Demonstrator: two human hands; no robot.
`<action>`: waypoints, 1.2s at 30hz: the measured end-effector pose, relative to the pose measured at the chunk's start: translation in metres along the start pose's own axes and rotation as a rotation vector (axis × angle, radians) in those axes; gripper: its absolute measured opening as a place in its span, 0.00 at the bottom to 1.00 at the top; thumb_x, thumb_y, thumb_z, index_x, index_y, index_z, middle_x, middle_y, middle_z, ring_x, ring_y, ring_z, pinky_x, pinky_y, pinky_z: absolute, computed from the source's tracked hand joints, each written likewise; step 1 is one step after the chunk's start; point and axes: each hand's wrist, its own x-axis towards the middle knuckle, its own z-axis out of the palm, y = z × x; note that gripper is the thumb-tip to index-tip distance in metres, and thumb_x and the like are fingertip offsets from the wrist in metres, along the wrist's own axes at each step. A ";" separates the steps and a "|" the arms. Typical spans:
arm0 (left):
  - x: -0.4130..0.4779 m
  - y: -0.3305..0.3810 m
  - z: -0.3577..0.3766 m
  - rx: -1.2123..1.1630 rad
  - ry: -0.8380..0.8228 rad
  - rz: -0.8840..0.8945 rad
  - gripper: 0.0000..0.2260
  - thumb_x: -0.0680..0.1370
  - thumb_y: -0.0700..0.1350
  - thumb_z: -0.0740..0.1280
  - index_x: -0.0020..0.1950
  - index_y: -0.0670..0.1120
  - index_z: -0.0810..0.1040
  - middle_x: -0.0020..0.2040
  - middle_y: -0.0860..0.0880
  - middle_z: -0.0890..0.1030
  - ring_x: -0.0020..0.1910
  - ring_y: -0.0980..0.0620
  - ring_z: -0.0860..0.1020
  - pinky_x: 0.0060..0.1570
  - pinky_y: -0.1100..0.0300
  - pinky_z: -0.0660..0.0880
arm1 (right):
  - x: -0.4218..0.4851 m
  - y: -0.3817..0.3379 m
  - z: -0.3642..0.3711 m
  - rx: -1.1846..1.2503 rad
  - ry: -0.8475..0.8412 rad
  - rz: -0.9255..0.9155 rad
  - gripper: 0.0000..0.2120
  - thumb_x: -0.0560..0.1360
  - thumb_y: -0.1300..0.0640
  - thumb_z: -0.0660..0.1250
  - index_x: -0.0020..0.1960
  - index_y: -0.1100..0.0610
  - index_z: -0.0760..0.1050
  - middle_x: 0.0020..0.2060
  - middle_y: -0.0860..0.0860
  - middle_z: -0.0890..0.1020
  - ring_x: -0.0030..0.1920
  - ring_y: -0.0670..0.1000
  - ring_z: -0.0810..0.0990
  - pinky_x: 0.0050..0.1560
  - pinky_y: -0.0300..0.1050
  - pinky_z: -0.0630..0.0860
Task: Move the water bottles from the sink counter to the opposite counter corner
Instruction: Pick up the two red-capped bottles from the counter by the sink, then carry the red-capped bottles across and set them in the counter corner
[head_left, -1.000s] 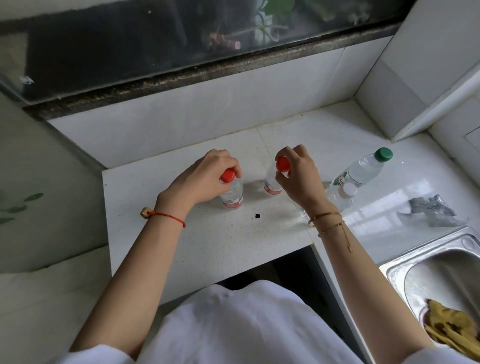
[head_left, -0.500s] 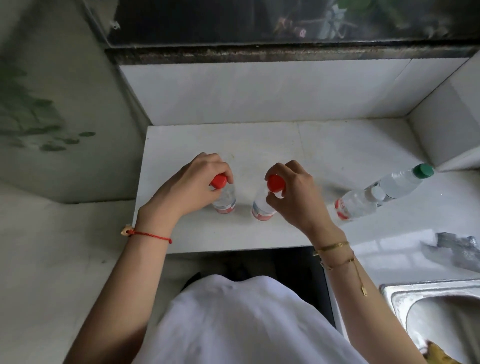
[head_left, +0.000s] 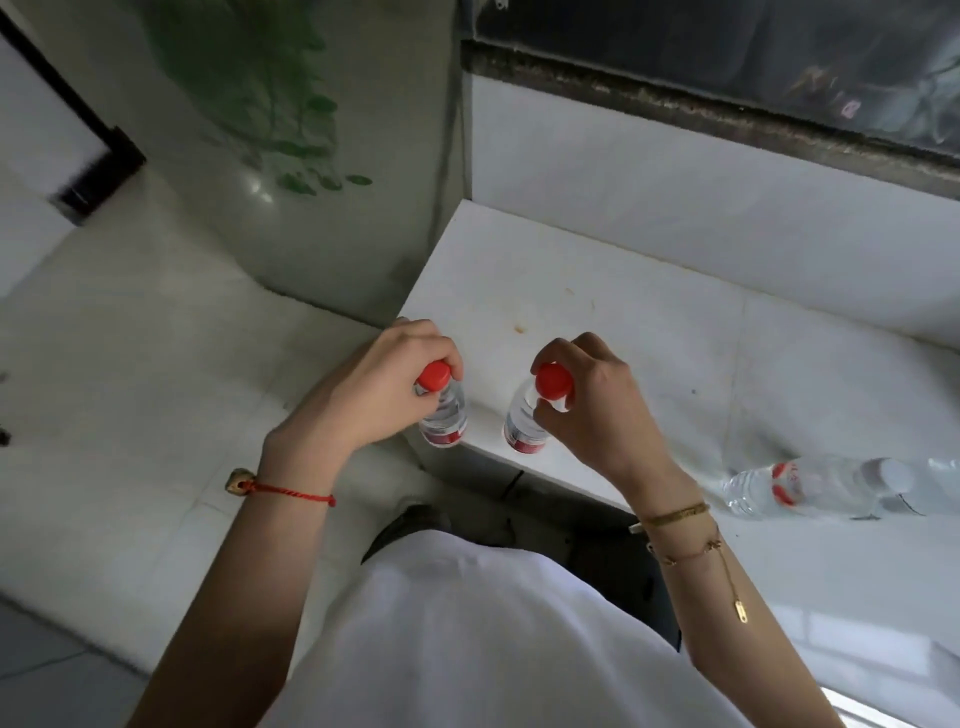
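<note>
Two small clear water bottles with red caps hang upright in my hands near the front left corner of the white counter (head_left: 597, 322). My left hand (head_left: 363, 400) grips the neck of the left bottle (head_left: 445, 415), which is over the counter's left edge. My right hand (head_left: 592, 400) pinches the neck of the right bottle (head_left: 522, 426) just under its cap. Both bottle bases appear level with the counter's front edge. Another clear bottle with a red label (head_left: 789, 488) lies on its side on the counter at the right, next to a white-capped one (head_left: 893, 475).
A tiled back wall (head_left: 675, 208) and a dark window ledge (head_left: 701, 109) run behind the counter. A grey wall with green leaf decals (head_left: 291, 104) stands to the left. White floor tiles (head_left: 130, 389) spread on the left; my white shirt (head_left: 493, 639) fills the bottom.
My view has swung left, so the sink has left the frame. Both hands have carried their bottles leftward and toward me, from mid-counter to the counter's front left corner.
</note>
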 end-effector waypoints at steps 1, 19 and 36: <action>-0.011 -0.005 -0.005 -0.002 0.033 -0.036 0.13 0.68 0.33 0.68 0.46 0.49 0.80 0.46 0.53 0.77 0.47 0.54 0.74 0.48 0.54 0.74 | 0.003 -0.009 0.005 0.003 -0.035 -0.033 0.17 0.66 0.63 0.72 0.53 0.54 0.75 0.51 0.53 0.75 0.44 0.56 0.78 0.45 0.42 0.75; -0.134 -0.077 -0.043 -0.012 0.220 -0.392 0.12 0.70 0.40 0.72 0.50 0.54 0.78 0.50 0.56 0.76 0.52 0.57 0.73 0.51 0.56 0.75 | 0.055 -0.123 0.091 -0.066 -0.287 -0.415 0.19 0.68 0.55 0.74 0.57 0.52 0.74 0.53 0.53 0.77 0.48 0.54 0.78 0.47 0.43 0.77; -0.277 -0.210 -0.134 0.028 0.424 -0.646 0.11 0.69 0.37 0.71 0.50 0.49 0.80 0.49 0.53 0.79 0.47 0.53 0.73 0.47 0.54 0.76 | 0.105 -0.327 0.230 0.016 -0.471 -0.679 0.17 0.66 0.58 0.74 0.52 0.50 0.73 0.49 0.49 0.74 0.44 0.48 0.74 0.45 0.37 0.73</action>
